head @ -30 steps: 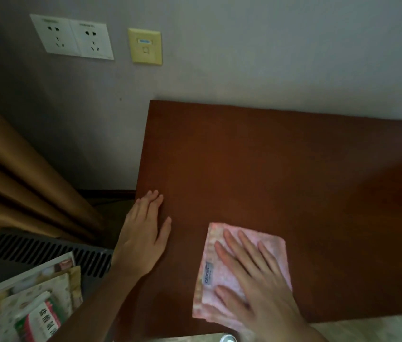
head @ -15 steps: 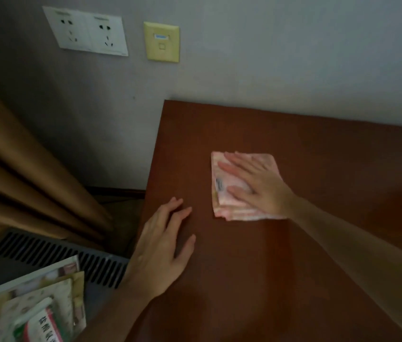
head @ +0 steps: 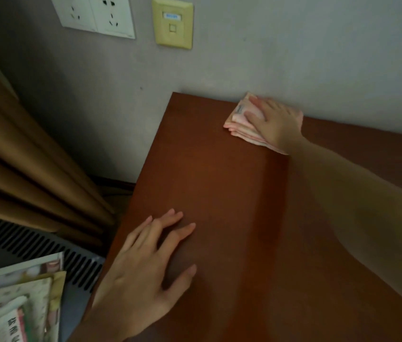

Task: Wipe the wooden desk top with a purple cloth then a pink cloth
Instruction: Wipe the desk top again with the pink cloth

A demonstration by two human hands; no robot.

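My right hand (head: 275,122) lay flat, fingers straight, pressing the folded pink cloth (head: 240,123) onto the wooden desk top (head: 244,218), at its far edge against the wall (head: 269,58). My left hand (head: 143,270) rested open on the desk's near left edge, fingers spread, holding nothing.

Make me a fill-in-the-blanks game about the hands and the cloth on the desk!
1. The right hand presses a folded ____ cloth.
2. The cloth lies at the desk's far edge, against the ____.
3. The left hand rests flat on the ____.
4. The yellow plate hangs to the ____ of the white sockets.

Missing words: pink; wall; desk; right
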